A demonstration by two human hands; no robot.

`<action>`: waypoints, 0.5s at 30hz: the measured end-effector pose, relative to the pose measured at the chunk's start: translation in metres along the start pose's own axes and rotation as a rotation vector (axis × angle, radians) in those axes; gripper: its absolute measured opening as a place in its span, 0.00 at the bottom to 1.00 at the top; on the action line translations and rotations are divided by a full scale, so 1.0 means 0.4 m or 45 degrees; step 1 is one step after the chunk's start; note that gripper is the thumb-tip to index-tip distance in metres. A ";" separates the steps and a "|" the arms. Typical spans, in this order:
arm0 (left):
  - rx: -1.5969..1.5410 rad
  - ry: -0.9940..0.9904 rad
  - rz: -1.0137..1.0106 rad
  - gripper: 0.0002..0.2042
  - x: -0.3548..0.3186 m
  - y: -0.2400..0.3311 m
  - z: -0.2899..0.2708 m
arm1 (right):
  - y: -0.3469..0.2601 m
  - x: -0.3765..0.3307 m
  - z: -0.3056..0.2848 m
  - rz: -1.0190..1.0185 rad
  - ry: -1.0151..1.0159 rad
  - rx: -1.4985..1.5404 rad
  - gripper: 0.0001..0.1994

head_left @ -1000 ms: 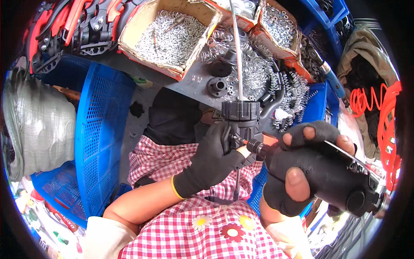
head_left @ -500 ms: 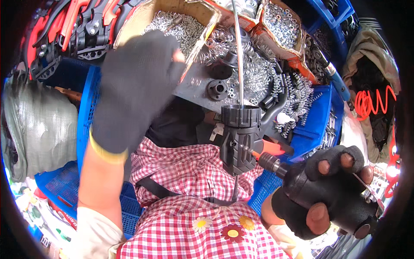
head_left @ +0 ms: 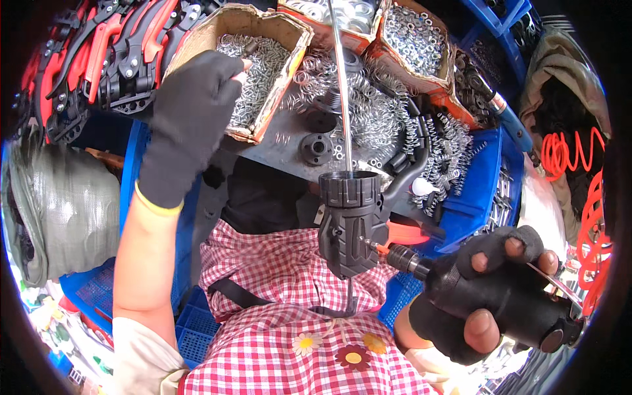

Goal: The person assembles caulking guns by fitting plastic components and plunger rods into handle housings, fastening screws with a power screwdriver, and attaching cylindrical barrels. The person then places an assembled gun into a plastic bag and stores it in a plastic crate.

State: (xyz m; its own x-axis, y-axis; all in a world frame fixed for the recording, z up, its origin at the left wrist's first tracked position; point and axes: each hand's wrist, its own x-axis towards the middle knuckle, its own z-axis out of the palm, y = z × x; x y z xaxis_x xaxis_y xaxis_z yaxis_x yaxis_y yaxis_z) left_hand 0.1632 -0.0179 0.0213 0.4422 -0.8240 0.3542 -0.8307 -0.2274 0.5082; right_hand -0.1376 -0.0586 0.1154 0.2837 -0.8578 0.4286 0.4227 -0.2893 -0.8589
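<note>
Both my hands wear black gloves with bare fingertips. My left hand (head_left: 197, 99) reaches over a cardboard box of small springs (head_left: 258, 85), fingers curled in; anything between the fingertips is hidden. My right hand (head_left: 490, 289) is wrapped round a black power screwdriver (head_left: 454, 276). The screwdriver's tip meets, or nearly meets, the side of a black ribbed plastic tool body (head_left: 349, 227), close to a small screw. That body stands upright before my apron, its round collar uppermost. A long metal rod (head_left: 343, 99) rises from the collar. A red lever (head_left: 408, 232) shows behind it.
Loose springs (head_left: 382, 118) and a round black flanged part (head_left: 316, 149) lie on the grey bench. Further boxes hold nuts (head_left: 411, 39) and washers (head_left: 352, 14). Red and black handles (head_left: 122, 49) are piled far left. A blue bin (head_left: 484, 191) and red coiled hose (head_left: 556, 157) are at right.
My left hand has moved farther out over the box of springs. The view has shifted slightly. My right hand keeps the screwdriver at the side of the black body.
</note>
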 end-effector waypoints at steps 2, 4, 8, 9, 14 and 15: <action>-0.383 -0.031 -0.189 0.07 -0.053 0.110 -0.012 | -0.014 0.023 -0.023 0.034 -0.138 0.080 0.37; -0.520 -0.248 0.132 0.07 -0.105 0.165 -0.002 | -0.024 0.027 -0.029 0.064 -0.283 0.163 0.37; -0.726 -0.446 0.268 0.07 -0.158 0.238 0.007 | -0.022 0.028 -0.023 0.038 -0.245 0.151 0.37; -0.728 -0.447 0.271 0.07 -0.160 0.238 0.009 | -0.020 0.027 -0.023 0.029 -0.234 0.146 0.37; -0.758 -0.389 0.339 0.09 -0.166 0.234 0.016 | -0.008 0.023 -0.016 -0.014 -0.179 0.116 0.37; -0.757 -0.389 0.339 0.09 -0.166 0.234 0.015 | -0.005 0.023 -0.015 -0.022 -0.169 0.113 0.37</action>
State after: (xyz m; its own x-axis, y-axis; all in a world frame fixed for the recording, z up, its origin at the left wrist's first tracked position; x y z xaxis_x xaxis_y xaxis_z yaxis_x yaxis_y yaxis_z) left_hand 0.0541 0.0123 0.0407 0.0635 -0.9403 0.3344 -0.5338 0.2511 0.8075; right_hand -0.1409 -0.0682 0.1193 0.3847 -0.7875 0.4815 0.5015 -0.2596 -0.8253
